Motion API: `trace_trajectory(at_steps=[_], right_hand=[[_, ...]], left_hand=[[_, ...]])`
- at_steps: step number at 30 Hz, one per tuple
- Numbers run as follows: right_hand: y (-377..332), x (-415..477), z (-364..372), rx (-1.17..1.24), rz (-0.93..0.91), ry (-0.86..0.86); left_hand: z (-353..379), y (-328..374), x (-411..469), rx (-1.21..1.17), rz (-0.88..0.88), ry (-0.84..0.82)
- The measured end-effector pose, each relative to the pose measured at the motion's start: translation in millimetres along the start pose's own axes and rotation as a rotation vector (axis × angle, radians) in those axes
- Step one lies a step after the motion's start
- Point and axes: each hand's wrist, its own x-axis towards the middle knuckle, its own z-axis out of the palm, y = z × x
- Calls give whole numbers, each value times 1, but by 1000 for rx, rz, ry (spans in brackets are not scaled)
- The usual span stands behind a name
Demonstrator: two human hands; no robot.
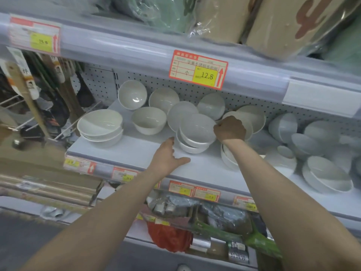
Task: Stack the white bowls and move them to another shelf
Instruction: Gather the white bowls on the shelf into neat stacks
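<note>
Shelf edge (205, 178) near flat left hand (168, 156), right hand (230, 130) on top bowl (197, 128) rim

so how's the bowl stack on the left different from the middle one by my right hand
The left stack stands untouched; the middle stack has the right hand gripping its top bowl at the rim. That top bowl tilts toward the camera, while the left stack's bowls sit flat. Both are nested white bowls on the same shelf.

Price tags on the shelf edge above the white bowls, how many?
2. The left tag sits at the far left end; the 12.8 tag is mid-rail. The white holder further right looks blank.
</note>
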Motion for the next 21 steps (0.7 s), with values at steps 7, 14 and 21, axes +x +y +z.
trace_trajectory(at_steps=[7, 14, 21], right_hand=[[-4, 10, 4, -88, -64, -94], [-6, 21, 9, -163, -101, -141], [-16, 14, 19, -103, -152, -211]], left_hand=[[14, 13, 15, -168, 53, 66], [16, 12, 16, -174, 30, 129], [-7, -1, -3, -153, 1, 126]])
